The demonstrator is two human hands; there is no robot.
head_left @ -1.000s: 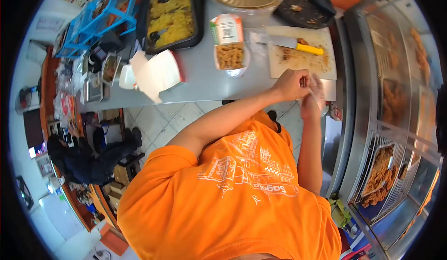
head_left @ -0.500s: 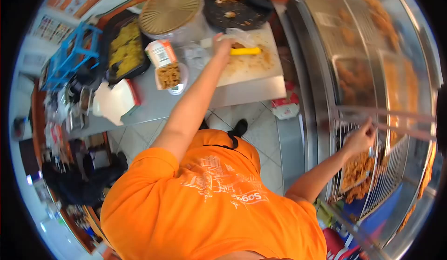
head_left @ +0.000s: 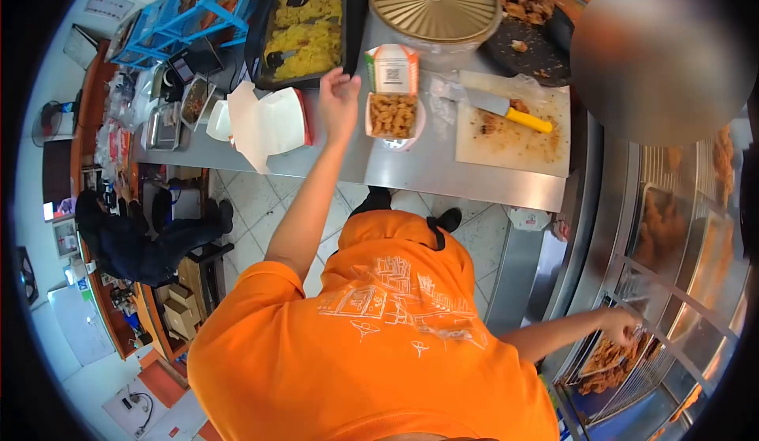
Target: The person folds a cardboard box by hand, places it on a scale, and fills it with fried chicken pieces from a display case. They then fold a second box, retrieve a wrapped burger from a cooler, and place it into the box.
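My left hand [head_left: 340, 105] is raised over the steel counter with its fingers apart and nothing in it. It is between the black tray of yellow food [head_left: 312, 34] and an orange-and-white box of fried pieces [head_left: 393, 115], which stands on a small round scale [head_left: 395, 144]. Left of the hand lies an unfolded white and red carton [head_left: 283, 121]. My right hand [head_left: 622, 326] reaches into the glass-sided cabinet [head_left: 609, 204] at the right, above fried food [head_left: 609, 362]. Its fingers are curled; what they grip is too small to make out.
A yellow-handled knife [head_left: 526, 118] rests on the cutting board [head_left: 514, 145]. Behind are a gold-lidded tub [head_left: 435, 2] and a black round pan [head_left: 530, 50]. Blue racks [head_left: 194, 14] stand at the back left. Another person in dark clothes [head_left: 142, 243] is at the far left. A blurred disc covers the upper right.
My left hand has left the cutting board and the plastic there and moved left, opening. The view has shifted right. My right hand is still at the cabinet.
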